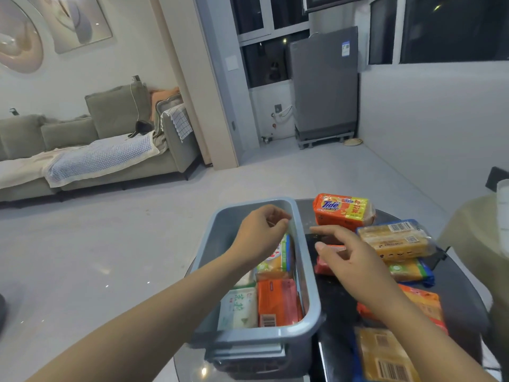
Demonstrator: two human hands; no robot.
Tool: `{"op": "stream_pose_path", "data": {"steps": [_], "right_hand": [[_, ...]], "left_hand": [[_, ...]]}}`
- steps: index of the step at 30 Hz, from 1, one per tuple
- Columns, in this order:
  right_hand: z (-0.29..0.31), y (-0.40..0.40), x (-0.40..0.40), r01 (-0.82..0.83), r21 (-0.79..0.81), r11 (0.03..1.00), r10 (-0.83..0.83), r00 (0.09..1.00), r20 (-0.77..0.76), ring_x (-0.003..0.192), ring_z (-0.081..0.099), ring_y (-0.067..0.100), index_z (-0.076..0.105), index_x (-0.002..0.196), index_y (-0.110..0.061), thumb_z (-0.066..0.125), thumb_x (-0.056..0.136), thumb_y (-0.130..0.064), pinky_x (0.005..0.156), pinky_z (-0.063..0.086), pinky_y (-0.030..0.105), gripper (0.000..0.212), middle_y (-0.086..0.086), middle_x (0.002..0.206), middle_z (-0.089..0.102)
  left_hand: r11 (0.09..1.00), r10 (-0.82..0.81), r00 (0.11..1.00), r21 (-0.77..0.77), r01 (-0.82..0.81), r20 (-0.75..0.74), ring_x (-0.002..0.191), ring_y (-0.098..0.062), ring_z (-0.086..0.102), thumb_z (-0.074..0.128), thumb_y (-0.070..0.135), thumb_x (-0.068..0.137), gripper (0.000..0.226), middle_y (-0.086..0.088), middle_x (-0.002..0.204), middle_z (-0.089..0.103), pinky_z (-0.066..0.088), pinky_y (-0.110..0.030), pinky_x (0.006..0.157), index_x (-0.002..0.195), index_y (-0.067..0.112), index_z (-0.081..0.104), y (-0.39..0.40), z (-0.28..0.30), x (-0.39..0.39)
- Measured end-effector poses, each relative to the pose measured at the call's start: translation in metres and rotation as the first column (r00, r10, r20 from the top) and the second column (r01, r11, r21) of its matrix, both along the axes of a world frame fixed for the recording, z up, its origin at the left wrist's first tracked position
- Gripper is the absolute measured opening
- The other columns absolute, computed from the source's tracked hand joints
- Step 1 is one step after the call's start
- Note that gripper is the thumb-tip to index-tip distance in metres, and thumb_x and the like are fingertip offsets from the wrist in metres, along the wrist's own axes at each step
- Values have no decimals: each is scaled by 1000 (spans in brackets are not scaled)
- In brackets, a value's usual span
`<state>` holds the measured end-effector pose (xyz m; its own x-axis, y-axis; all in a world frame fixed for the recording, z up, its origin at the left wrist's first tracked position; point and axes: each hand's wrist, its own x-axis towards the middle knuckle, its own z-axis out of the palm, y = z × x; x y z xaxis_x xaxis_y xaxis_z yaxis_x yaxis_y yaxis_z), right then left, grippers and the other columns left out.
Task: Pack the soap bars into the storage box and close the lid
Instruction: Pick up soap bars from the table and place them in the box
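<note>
A single head-worn wide-angle camera looks forward and down from above the bench (pixel 465 307), close over the box (pixel 308 274). Both forearms reach in from the bottom edge, and the floor (pixel 137 232) and sofa (pixel 91 144) lie beyond.

Both bare forearms are stretched forward from the lower edge of the view. The left hand (pixel 261 231) is held raised, its back turned up, the fingers loosely curled with the tips drawn together near the thumb; nothing is seen gripped. The right hand (pixel 349 260) is held lower and to the right, palm down, the index finger extended leftward, the thumb spread, the other fingers relaxed.
</note>
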<state>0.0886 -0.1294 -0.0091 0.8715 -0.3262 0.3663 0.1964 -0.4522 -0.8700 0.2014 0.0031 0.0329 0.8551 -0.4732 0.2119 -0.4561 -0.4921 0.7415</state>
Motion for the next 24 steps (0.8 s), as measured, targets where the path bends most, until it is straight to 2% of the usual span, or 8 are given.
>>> {"op": "stream_pose_path", "data": {"steps": [3,6,10,13,15,18,21,24], "right_hand": [[1,-21,11,106,-42,993,-106,994,13,82,53,-21,60,113,-28,56,89,-19,63,39,-4,26,-24,101,57],[2,-44,26,207,-110,972,-210,977,-18,79,49,-13,59,115,-27,55,89,-23,58,37,3,26,-16,101,53],[-6,-74,48,271,-170,948,-287,955,-78,96,52,11,58,115,-26,56,87,-28,74,43,23,28,0,118,57],[-14,-97,68,308,-349,885,-365,925,-110,110,48,18,58,117,-25,60,84,-35,88,41,35,35,1,124,58],[-18,-112,83,293,-485,824,-406,902,-145,116,43,20,56,120,-27,61,81,-43,91,34,35,43,-1,127,56],[-24,-130,106,206,-574,792,-413,874,-256,124,36,22,46,130,-29,63,77,-50,98,29,37,59,-3,137,47],[-31,-141,123,90,-555,827,-352,852,-387,127,34,22,36,137,-28,69,73,-48,101,32,39,74,-1,141,42],[-32,-148,132,17,-498,867,-277,848,-453,120,44,22,35,137,-23,75,67,-44,97,43,36,83,4,135,49]], "left_hand": [[999,-22,999,-39,23,42,75,-5,58,52,16,89,19,5,87,66,44,-14,61,100,20,67,-20,9,-2],[998,-62,997,-19,63,45,81,-9,61,53,16,88,21,4,91,68,48,-18,66,102,17,68,-45,15,1],[997,-58,998,48,57,31,91,-15,63,53,19,90,22,-3,103,70,53,-30,78,106,14,67,-75,14,17],[992,-43,998,122,37,44,96,-19,63,54,23,90,22,-5,104,71,51,-40,91,105,15,67,-94,8,31],[979,-54,994,201,34,93,97,-19,62,53,25,90,22,-3,104,70,46,-44,96,104,15,67,-105,4,40],[964,-31,990,265,-6,136,101,-19,60,50,26,90,24,-3,110,68,42,-46,100,105,17,67,-117,-2,53],[971,9,993,235,-36,116,103,-21,59,48,26,91,25,-4,112,66,43,-47,99,106,16,66,-121,-7,65],[980,16,996,197,-33,88,101,-20,60,48,24,92,26,-6,110,67,47,-46,96,107,14,66,-120,-12,69]]}}
